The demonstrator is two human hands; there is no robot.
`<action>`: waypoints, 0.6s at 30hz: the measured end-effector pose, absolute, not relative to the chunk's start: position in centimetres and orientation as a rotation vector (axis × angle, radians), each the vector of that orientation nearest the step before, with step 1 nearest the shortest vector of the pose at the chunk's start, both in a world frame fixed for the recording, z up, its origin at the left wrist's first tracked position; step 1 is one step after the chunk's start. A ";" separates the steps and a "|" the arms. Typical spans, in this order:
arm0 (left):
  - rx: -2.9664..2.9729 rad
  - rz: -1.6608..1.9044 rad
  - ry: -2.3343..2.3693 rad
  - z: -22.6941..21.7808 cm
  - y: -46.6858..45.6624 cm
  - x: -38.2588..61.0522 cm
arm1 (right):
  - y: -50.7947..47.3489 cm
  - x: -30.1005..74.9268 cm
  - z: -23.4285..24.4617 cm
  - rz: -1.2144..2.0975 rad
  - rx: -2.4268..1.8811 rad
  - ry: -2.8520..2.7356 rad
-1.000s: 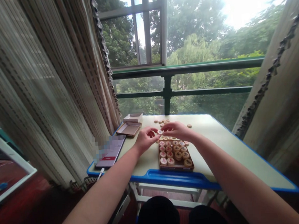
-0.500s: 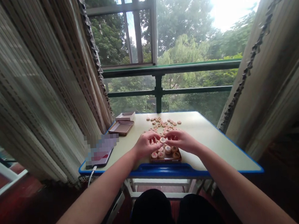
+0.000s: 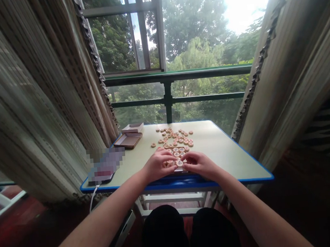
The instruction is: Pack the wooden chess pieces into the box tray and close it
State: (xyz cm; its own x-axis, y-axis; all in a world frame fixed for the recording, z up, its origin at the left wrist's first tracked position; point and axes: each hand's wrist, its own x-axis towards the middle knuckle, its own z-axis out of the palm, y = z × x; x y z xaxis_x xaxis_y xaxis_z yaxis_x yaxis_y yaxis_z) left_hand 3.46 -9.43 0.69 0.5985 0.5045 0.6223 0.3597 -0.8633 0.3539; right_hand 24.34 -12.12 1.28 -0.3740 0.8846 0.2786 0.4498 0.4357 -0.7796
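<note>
A flat brown tray of round wooden chess pieces [image 3: 176,152] lies near the front edge of the pale desk [image 3: 212,146]. My left hand [image 3: 158,165] and my right hand [image 3: 201,164] rest on its near end, fingers curled and fingertips meeting. Between them they pinch one round piece [image 3: 179,163] with a dark character on it. Both hands cover the near rows of the tray. More loose pieces [image 3: 174,135] lie scattered on the desk beyond the tray.
A brown box and its lid [image 3: 131,135] sit at the desk's far left. A phone with a white cable [image 3: 106,170] lies at the front left corner. Curtains hang on both sides, and a green railing [image 3: 175,75] and window stand behind. My knees are under the blue desk edge.
My hands have drawn back toward the near end of the tray, with a piece held between them. The view has pulled back, so the loose pieces behind now show.
</note>
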 end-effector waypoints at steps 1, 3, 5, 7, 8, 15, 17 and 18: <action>2.639 1.110 0.707 0.6 -9.4 3.5 | -12.1 24.3 1.2 0.790 -1.122 -1.996; 2.643 1.105 0.699 0.5 -9.5 3.5 | -12.2 24.4 1.1 0.778 -1.124 -2.011; 2.644 1.102 0.709 0.3 -9.5 3.5 | -12.2 24.4 1.2 0.761 -1.123 -2.029; 2.645 1.099 0.715 0.3 -9.5 3.6 | -12.3 24.4 1.2 0.729 -1.119 -2.047; 2.644 1.103 0.715 0.4 -9.6 3.6 | -12.3 24.4 1.2 0.707 -1.116 -2.055; 2.672 1.113 0.751 0.5 -10.1 3.9 | -12.7 24.3 1.3 0.532 -1.070 -2.102; 2.695 1.101 0.760 0.5 -10.2 4.0 | -12.7 24.2 1.3 0.513 -1.060 -2.130; 2.703 1.097 0.757 0.5 -10.3 4.0 | -12.7 24.1 1.2 0.510 -1.055 -2.142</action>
State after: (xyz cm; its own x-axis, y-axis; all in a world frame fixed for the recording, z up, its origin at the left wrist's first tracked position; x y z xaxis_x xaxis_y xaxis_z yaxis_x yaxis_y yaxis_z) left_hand 4.01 -10.26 0.51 0.6105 0.4952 0.6181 0.4027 -0.8661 0.2961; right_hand 24.10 -12.67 1.23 -0.4354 0.8036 0.4059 0.5345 0.5935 -0.6017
